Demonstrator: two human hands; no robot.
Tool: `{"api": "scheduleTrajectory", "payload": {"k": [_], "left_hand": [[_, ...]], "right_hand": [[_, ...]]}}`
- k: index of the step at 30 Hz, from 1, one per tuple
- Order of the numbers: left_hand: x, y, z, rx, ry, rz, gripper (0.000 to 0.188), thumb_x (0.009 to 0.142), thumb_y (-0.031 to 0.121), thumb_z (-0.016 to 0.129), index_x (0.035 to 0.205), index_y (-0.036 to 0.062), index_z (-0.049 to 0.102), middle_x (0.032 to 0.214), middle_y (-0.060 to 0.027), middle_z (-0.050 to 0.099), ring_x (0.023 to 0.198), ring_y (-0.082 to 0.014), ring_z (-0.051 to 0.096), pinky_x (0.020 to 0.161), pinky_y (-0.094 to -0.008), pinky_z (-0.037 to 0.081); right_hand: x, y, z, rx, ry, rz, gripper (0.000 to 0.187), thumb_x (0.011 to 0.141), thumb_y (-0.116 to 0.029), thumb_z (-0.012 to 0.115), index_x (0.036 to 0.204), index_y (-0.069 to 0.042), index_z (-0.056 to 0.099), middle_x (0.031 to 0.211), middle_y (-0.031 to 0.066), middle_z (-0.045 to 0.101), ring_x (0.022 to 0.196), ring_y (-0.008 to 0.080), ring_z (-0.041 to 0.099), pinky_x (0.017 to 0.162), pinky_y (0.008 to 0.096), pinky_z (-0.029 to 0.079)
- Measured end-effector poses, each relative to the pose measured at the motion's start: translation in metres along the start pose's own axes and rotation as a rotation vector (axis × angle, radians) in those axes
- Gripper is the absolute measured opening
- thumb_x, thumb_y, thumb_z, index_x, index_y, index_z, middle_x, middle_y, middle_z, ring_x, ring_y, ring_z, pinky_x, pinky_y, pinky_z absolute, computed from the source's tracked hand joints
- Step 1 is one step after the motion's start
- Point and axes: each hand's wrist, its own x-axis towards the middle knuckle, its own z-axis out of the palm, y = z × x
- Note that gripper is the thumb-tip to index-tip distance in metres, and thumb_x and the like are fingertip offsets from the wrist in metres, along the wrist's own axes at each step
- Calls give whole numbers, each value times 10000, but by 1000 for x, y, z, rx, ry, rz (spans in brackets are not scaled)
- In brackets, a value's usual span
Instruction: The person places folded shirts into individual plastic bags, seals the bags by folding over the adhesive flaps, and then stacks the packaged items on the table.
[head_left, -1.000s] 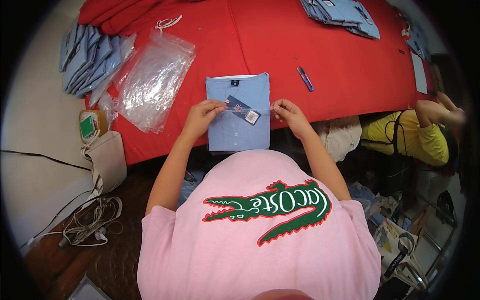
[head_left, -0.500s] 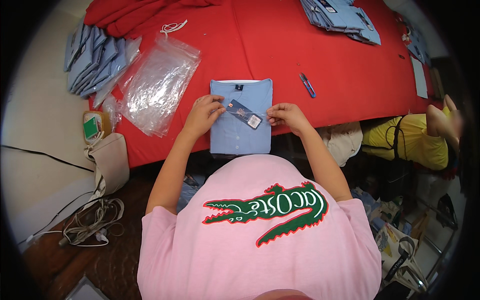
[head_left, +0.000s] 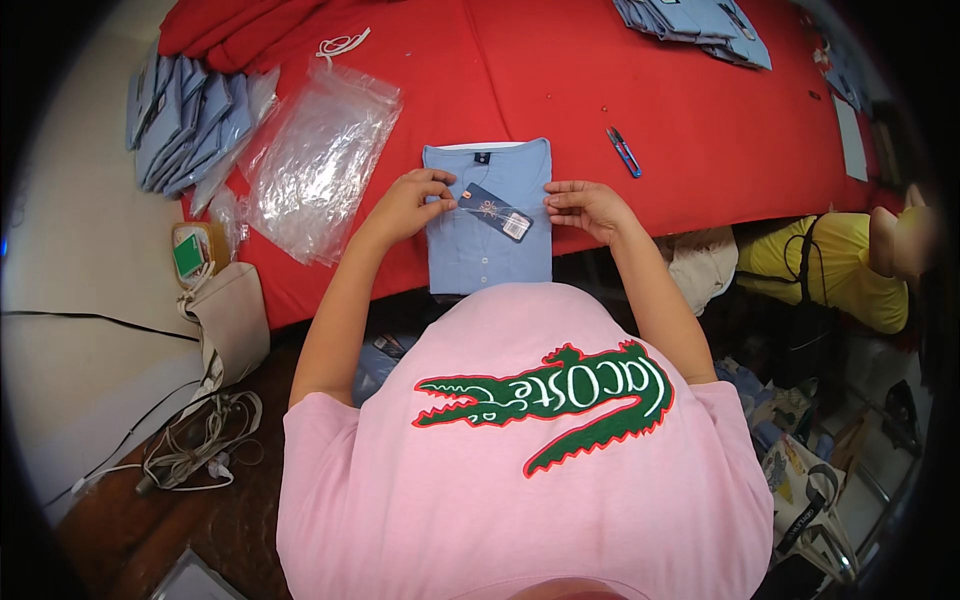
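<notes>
A folded light-blue garment (head_left: 457, 255) lies face up at the red table's near edge, its collar away from me and a few buttons down its front. A dark blue hang tag (head_left: 483, 200) with a white label patch rests aslant on it. Over the tag a thin, pale string (head_left: 480, 208) runs between my hands. My left hand (head_left: 408, 207) pinches its left end above the garment's left edge. At the right edge, my right hand (head_left: 592, 210) has thumb and fingers closed on the other end.
Clear plastic bags (head_left: 325, 165) lie left of the garment, beside a pile of folded blue garments (head_left: 190, 120). Blue-handled thread snips (head_left: 623, 152) are to the right. More folded garments (head_left: 700, 25) sit far right. A person in yellow (head_left: 850, 270) is at the right.
My view has shifted slightly, so the table things sit a little differently. Both hands stay at the garment's sides, and the tag has turned a little steeper between them.
</notes>
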Motion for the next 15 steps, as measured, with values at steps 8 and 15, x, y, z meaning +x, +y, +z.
{"api": "scheduleTrajectory", "payload": {"k": [8,15], "left_hand": [[1,6,7,73,32,-1,183,957,231,774,1056,81,808,1272,-67,749,1205,-282,652,1024,-403,502],[43,40,48,-74,61,82,291,1062,284,642,1183,64,789,1001,-88,790,965,-246,723,870,-357,550]], "right_hand": [[5,-1,0,-30,52,-132,385,996,-79,742,1348,52,656,1090,105,784,990,172,744,947,322,602],[8,3,1,13,50,-193,377,988,-101,765,1320,53,676,1097,105,789,1006,182,745,954,321,595]]}}
